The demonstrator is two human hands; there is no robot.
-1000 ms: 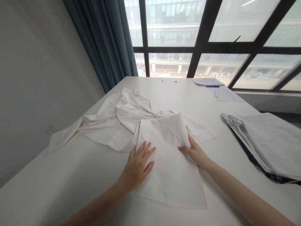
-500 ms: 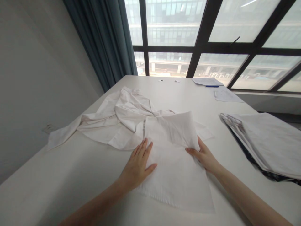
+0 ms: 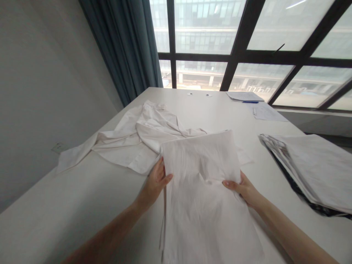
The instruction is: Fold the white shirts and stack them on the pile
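Head view, only one available. White cloth (image 3: 203,220) lies before the wearer on the near part of the bench (image 3: 90,209), its lower end running out of frame. Left hand (image 3: 154,183) is at its left edge: thumb on the upper face, fingers (image 3: 159,168) close together around the edge, pinching it. Right hand (image 3: 246,190) pinches the right edge likewise, thumb on top; its other fingers are mostly hidden behind the cloth.

Judgement: the two grips sit at roughly matching heights on opposite edges, so the panel between them can be drawn flat and steered evenly; thumb-over contact gives control of a thin, limp layer. Small creases gather by the right thumb, probably from the pinch.

The upper edge of the cloth overlaps a rumpled white garment (image 3: 123,146) spread beyond; cannot tell whether the two are joined. A folded cloth stack (image 3: 321,165) sits apart at right, beyond the right forearm, presumably there to leave working room. Papers (image 3: 244,96) and a blue pen (image 3: 250,102) lie at the far end, well apart from the fabric.
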